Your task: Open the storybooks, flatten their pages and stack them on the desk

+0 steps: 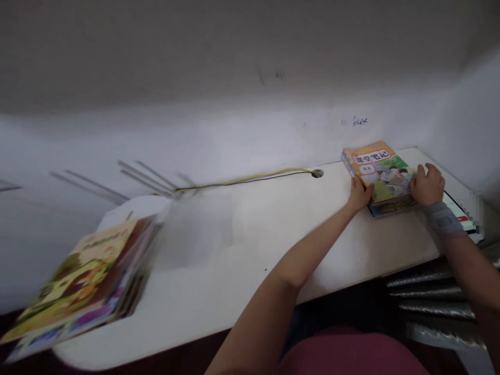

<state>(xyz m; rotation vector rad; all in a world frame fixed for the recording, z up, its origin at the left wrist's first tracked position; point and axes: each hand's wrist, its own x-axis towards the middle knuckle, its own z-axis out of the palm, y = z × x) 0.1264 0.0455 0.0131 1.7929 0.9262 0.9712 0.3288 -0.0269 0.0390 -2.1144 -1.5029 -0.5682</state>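
**Q: What does the view show at the far right of the tabletop (pixel 250 245)?**
A: A stack of paperback workbooks (pixel 385 174), lying flat and slightly askew near the wall, with a colourful illustrated cover on top.

**Q: How would it handle?**
A: Probably light and fairly stiff as a stack, though the glossy covers may slip against each other. Opposite edges appear the best places to take hold.

**Q: Hand pose?**
A: The arms reach forward. The left hand (pixel 359 195) lies on the stack's near-left edge and the right hand (pixel 427 185), with a grey wrist brace (pixel 443 221), on its right side.

**Q: Fingers?**
A: The fingers (pixel 424 171) touch the stack, but whether they clamp it cannot be told.

**Q: Anything else?**
A: A blurred book pile (pixel 78 281) sits at the lower left, and a yellow-and-black cable (pixel 242 180) runs along the wall.
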